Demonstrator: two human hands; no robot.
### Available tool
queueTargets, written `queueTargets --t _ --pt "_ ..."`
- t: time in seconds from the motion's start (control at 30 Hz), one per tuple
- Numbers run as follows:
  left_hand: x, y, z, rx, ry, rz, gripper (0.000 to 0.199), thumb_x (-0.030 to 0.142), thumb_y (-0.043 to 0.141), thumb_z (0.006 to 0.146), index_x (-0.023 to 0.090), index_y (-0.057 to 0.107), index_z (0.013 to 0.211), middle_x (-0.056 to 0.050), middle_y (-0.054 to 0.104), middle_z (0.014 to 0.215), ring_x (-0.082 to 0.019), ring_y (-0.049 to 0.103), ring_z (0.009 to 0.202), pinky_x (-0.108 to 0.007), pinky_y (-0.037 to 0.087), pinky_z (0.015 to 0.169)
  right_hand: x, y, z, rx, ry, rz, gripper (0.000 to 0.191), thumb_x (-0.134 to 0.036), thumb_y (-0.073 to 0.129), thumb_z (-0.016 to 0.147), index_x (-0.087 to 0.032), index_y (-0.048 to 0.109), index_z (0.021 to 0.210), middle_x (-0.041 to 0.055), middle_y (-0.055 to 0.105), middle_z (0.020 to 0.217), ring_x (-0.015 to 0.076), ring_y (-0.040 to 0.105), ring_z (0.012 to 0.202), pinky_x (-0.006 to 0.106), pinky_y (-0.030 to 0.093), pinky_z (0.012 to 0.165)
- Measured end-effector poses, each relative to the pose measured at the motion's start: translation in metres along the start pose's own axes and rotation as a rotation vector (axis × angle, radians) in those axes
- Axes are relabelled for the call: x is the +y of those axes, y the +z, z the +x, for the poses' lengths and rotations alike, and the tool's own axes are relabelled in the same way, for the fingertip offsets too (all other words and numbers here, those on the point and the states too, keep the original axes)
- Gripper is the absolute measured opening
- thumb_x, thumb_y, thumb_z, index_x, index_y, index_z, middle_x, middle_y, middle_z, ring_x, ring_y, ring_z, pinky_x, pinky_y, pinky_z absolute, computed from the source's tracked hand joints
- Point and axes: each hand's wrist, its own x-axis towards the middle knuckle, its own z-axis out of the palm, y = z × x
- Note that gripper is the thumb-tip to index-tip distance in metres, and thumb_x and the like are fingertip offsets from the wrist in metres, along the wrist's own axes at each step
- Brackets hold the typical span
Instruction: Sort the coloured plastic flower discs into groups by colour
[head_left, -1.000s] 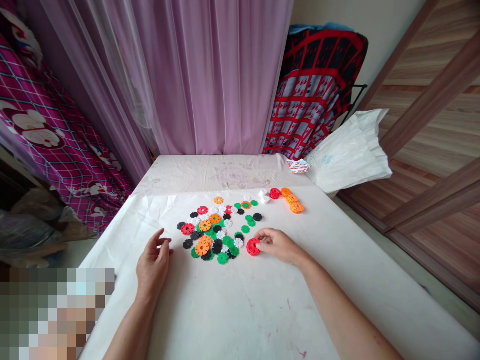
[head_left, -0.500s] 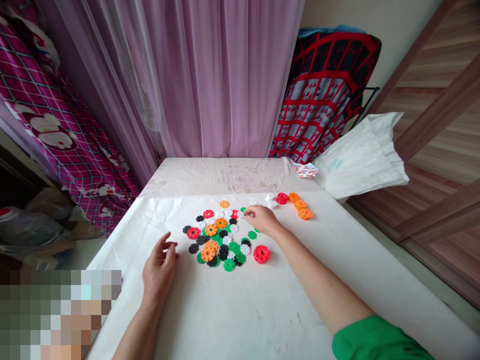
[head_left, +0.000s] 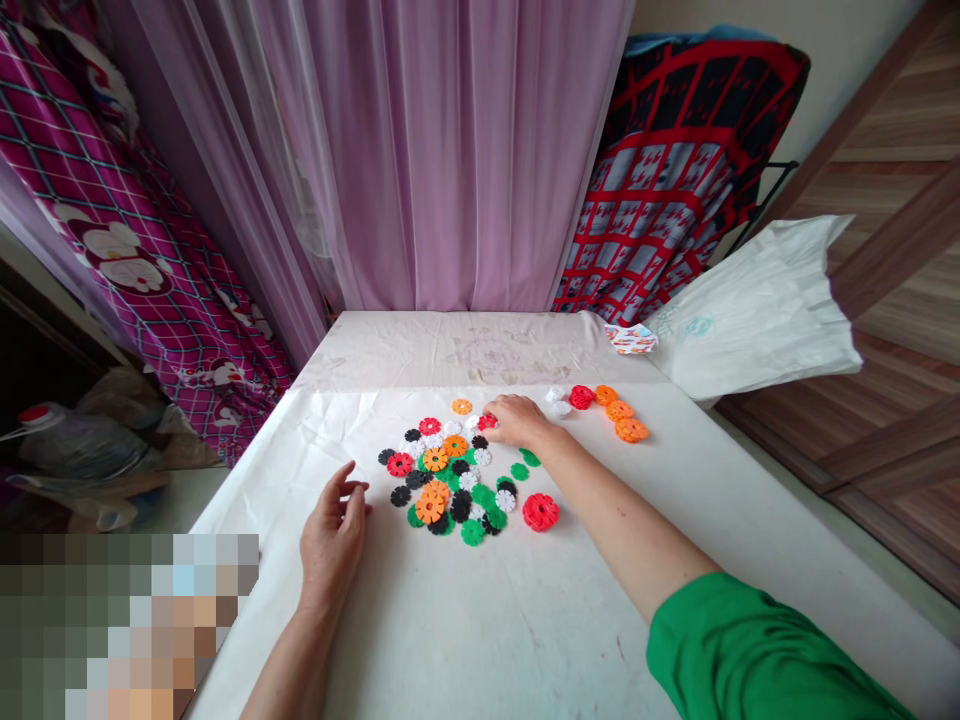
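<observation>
A loose pile of notched, flower-shaped plastic discs lies on the white tabletop, with orange discs [head_left: 432, 502], black discs [head_left: 400, 495], green discs [head_left: 472, 532] and white discs [head_left: 505, 499] overlapping. At the pile's far right edge my right hand [head_left: 517, 421] bends its fingers down together beside a red disc [head_left: 487, 422]. Its fingertips are partly hidden, so what they pinch does not show. My left hand [head_left: 334, 520] rests left of the pile, fingers loosely curved and apart, holding nothing. Right of the pile sits a red stack of discs [head_left: 541, 512].
Farther right are an orange stack [head_left: 631, 430], other orange discs, a red stack [head_left: 581, 397] and white discs [head_left: 559, 409]. A small patterned paper box [head_left: 630, 339] and a white bag [head_left: 757, 310] stand at the far right corner. Purple curtains [head_left: 465, 160] hang behind the table [head_left: 465, 640].
My right hand has shifted slightly, with its fingers now bent down beside the red disc. The whole view has moved a little; my left hand keeps its pose.
</observation>
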Motion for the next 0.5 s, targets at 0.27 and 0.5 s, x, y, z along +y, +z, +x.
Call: queueTargets --t 0.27,0.5 --pt "0.0 -0.001 0.0 0.002 0.016 0.031 0.052 0.047 0.051 0.077 0.025 0.059 0.124 -0.004 0.071 0.097 -0.017 0.068 0.069 -0.028 0.051 0.061 0.026 0.0 -0.081 0.141 0.054 0.375 0.03 -0.03 0.065 0.074 -0.025 0.071 0.103 0.0022 0.069 0.106 0.0173 0.062 0.089 0.027 0.045 0.078" --pt "0.006 -0.002 -0.001 0.004 0.011 0.026 0.053 0.047 0.051 0.077 0.025 0.059 0.124 -0.004 0.071 0.098 -0.017 0.068 0.069 -0.027 0.05 0.059 0.021 0.007 -0.145 0.108 -0.041 0.244 0.032 -0.029 0.068 0.073 -0.023 0.07 0.105 0.0067 0.067 0.11 0.0239 0.059 0.104 0.035 0.043 0.09"
